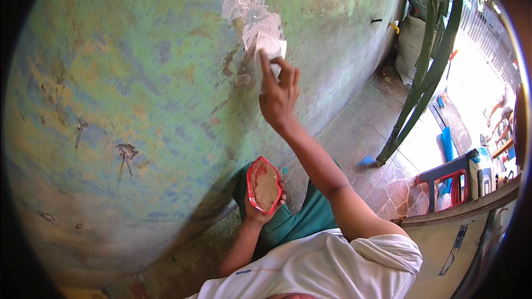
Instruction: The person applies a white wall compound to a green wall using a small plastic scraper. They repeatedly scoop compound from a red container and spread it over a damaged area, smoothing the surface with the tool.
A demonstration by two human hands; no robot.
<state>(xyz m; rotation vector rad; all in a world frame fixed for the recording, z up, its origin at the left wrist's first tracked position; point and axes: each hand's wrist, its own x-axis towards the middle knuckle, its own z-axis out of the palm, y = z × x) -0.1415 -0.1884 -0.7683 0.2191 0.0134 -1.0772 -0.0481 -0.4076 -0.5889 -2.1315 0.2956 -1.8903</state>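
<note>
My right hand [279, 97] reaches up to the green, blotchy wall [149, 83] with its fingers closed on a small white putty spreader [272, 46]. The spreader lies against the lower end of a pale, uneven smear of putty [261, 22] that runs up the wall to the left. Low in front of me, my left hand [258, 215] is wrapped round an opened red-edged packet [264, 185] from below. Beige paste fills the packet, and its wide mouth faces up toward me.
Leaning dark green poles [413, 97] stand on the tiled floor [360, 133] to the right. Beyond them is a pale sack [410, 47] by the wall. A dark plastic stool [443, 180] stands at the right, near a wooden ledge [460, 207]. Dark holes mark the wall at left.
</note>
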